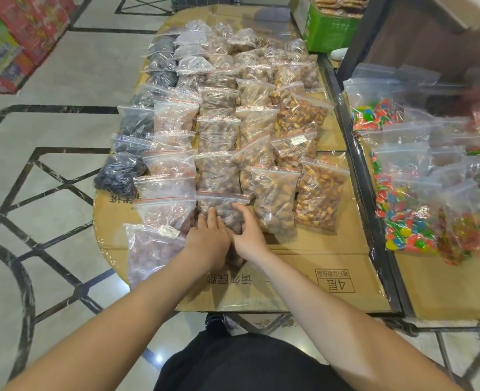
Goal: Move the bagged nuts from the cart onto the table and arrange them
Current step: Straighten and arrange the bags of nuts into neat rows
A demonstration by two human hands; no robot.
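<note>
Several clear zip bags of nuts and dried fruit lie in rows on a cardboard-covered table (318, 266). At the near end of the middle row lies a bag of dark brown nuts (224, 206). My left hand (207, 238) rests flat on its lower left part, fingers straight. My right hand (247, 231) holds its lower right edge, fingers curled round it. A bag of reddish nuts (151, 249) lies just left of my left hand. A bag of almonds (275, 201) lies to the right.
Bags of coloured candy (402, 215) fill a second cardboard surface on the right, past a black metal frame (357, 165). A green box (329, 32) stands at the far right. Red cartons (15, 32) stack at the far left on the tiled floor.
</note>
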